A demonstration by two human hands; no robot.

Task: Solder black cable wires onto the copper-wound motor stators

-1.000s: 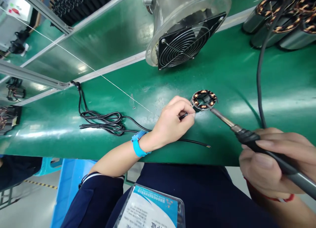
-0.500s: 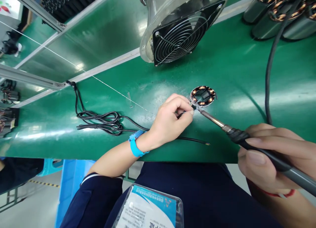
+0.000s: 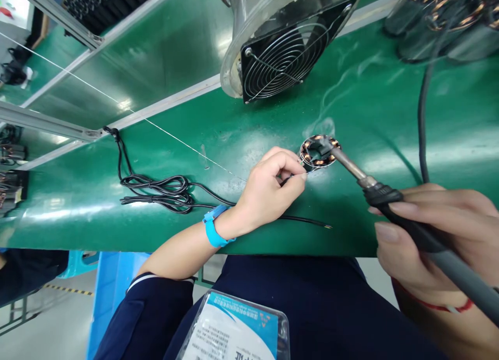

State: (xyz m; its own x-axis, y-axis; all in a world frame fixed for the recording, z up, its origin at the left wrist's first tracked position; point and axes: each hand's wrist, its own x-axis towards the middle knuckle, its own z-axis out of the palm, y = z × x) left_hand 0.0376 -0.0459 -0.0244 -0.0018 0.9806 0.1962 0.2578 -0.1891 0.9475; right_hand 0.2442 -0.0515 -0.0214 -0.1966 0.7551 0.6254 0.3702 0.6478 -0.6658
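Note:
My right hand grips the black handle of a soldering iron. Its tip is over the right side of a ring-shaped motor stator with copper windings, and pale smoke curls up from there. At the stator's near left edge, my left hand is closed in a pinch. A thin pale solder wire runs from the upper left into that hand. Black cable passes beneath the hand, and its stripped end shows to the right. What else the left fingertips hold is hidden.
A fan with a wire guard stands behind the stator. Several wound cores sit at the back right. The iron's thick cord hangs at the right. Coiled black cable lies left on the green table.
The soldering iron has moved up and right, from beside my left fingertips to the stator's right side. Smoke now rises there. My left hand has stayed in place.

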